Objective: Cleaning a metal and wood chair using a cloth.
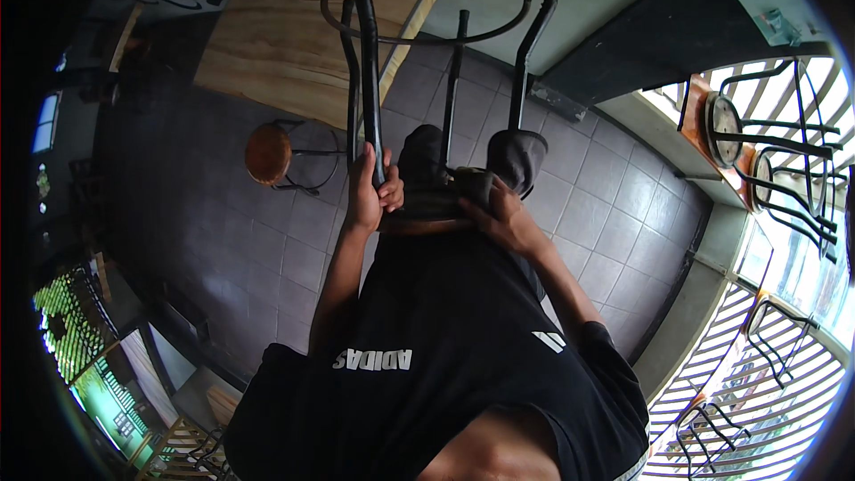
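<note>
Overhead, both hands (370,191) (499,214) grip the upturned stool (427,214) beside the table edge (419,13).

The person wears a black short-sleeved shirt (445,338) with white lettering and white stripes; forearms bare.

Black-framed stool (427,80), perhaps brown-seated, over grey floor tiles (614,205).
</note>
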`<action>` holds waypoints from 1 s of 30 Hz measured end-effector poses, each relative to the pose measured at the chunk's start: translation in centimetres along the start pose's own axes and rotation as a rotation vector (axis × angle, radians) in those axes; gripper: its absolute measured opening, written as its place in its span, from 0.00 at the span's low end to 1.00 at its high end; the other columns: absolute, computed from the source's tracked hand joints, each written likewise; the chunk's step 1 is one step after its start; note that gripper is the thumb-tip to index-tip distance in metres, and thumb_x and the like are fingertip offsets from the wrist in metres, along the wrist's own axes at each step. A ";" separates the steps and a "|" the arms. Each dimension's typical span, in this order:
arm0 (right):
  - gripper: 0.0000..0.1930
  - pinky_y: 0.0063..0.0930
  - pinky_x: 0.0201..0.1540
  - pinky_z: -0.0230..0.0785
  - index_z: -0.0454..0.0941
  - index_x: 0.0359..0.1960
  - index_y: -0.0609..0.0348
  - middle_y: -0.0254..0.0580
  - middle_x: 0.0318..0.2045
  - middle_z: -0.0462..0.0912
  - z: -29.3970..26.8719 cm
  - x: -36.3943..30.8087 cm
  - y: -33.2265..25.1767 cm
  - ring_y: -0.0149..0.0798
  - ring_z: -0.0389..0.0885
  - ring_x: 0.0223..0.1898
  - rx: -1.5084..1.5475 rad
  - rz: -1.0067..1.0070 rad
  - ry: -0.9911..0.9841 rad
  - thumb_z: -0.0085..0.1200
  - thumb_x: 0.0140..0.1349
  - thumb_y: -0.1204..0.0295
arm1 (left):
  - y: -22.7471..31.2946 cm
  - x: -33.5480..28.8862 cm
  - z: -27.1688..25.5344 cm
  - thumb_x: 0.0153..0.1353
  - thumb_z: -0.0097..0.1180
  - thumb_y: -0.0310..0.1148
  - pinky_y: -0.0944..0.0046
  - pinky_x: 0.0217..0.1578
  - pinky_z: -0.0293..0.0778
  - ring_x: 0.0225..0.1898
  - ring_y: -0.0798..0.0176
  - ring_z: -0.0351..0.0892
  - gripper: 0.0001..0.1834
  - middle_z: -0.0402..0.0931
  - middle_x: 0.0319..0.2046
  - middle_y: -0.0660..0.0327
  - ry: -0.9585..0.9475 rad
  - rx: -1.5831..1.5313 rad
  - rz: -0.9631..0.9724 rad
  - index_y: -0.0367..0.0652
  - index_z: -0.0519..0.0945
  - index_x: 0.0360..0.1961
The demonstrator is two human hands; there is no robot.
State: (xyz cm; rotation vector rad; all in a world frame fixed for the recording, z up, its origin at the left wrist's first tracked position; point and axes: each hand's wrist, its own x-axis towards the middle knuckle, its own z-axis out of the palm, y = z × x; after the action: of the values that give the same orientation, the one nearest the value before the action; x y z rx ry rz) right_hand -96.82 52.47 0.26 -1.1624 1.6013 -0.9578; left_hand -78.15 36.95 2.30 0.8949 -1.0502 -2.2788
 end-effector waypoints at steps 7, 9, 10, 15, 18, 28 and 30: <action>0.19 0.45 0.53 0.61 0.72 0.46 0.65 0.56 0.46 0.69 1.6 -1.3 -1.8 0.58 0.67 0.50 -0.565 0.048 0.232 0.52 0.60 0.62 | -0.2 0.5 0.4 0.65 0.34 0.59 0.74 0.09 0.49 0.06 0.76 0.47 0.24 0.50 0.08 0.71 0.060 -0.047 0.019 0.48 0.62 0.30; 0.19 0.46 0.53 0.60 0.71 0.49 0.63 0.56 0.47 0.68 1.6 -1.1 -1.3 0.59 0.66 0.50 -0.580 0.063 0.231 0.51 0.61 0.64 | -0.3 0.8 -0.1 0.65 0.33 0.59 0.74 0.09 0.49 0.06 0.76 0.47 0.24 0.50 0.09 0.71 0.071 -0.044 0.016 0.48 0.62 0.30; 0.21 0.46 0.53 0.61 0.70 0.49 0.63 0.58 0.48 0.67 1.8 -0.5 -0.7 0.60 0.66 0.50 -0.442 0.058 0.323 0.54 0.59 0.63 | -0.3 0.8 -0.1 0.66 0.33 0.59 0.74 0.09 0.49 0.07 0.76 0.47 0.24 0.50 0.09 0.71 0.074 -0.046 0.015 0.49 0.62 0.30; 0.32 0.44 0.49 0.65 0.67 0.50 0.69 0.61 0.46 0.69 1.1 0.7 3.0 0.55 0.68 0.52 -0.169 0.169 0.796 0.65 0.47 0.62 | -0.3 1.3 0.0 0.65 0.32 0.60 0.74 0.10 0.48 0.07 0.76 0.47 0.24 0.49 0.09 0.72 0.074 -0.041 0.017 0.49 0.62 0.31; 0.28 0.40 0.42 0.69 0.73 0.43 0.70 0.56 0.34 0.78 -1.7 0.4 3.2 0.50 0.76 0.44 0.434 0.608 0.260 0.65 0.48 0.60 | -0.3 1.3 -0.1 0.65 0.32 0.60 0.74 0.10 0.48 0.07 0.76 0.46 0.24 0.49 0.09 0.72 0.090 -0.045 0.009 0.50 0.61 0.31; 0.17 0.44 0.34 0.68 0.73 0.39 0.63 0.56 0.29 0.78 -3.0 0.0 -1.2 0.57 0.78 0.32 -0.103 0.064 0.501 0.56 0.56 0.61 | -0.2 1.7 0.8 0.65 0.34 0.60 0.74 0.10 0.49 0.07 0.76 0.47 0.25 0.50 0.09 0.72 0.096 -0.017 0.024 0.48 0.62 0.29; 0.18 0.44 0.35 0.69 0.72 0.36 0.64 0.59 0.28 0.78 -1.7 0.5 -0.6 0.60 0.77 0.35 -0.400 0.058 0.409 0.59 0.54 0.61 | -0.2 1.8 1.1 0.65 0.35 0.60 0.74 0.10 0.49 0.07 0.76 0.47 0.25 0.50 0.09 0.71 0.094 -0.014 0.032 0.48 0.62 0.29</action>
State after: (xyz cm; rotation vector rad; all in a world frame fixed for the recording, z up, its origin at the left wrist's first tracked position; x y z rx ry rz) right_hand -98.35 51.95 1.22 -1.2269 2.2197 -0.9009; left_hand -80.20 36.46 2.06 0.9630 -0.9993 -2.1929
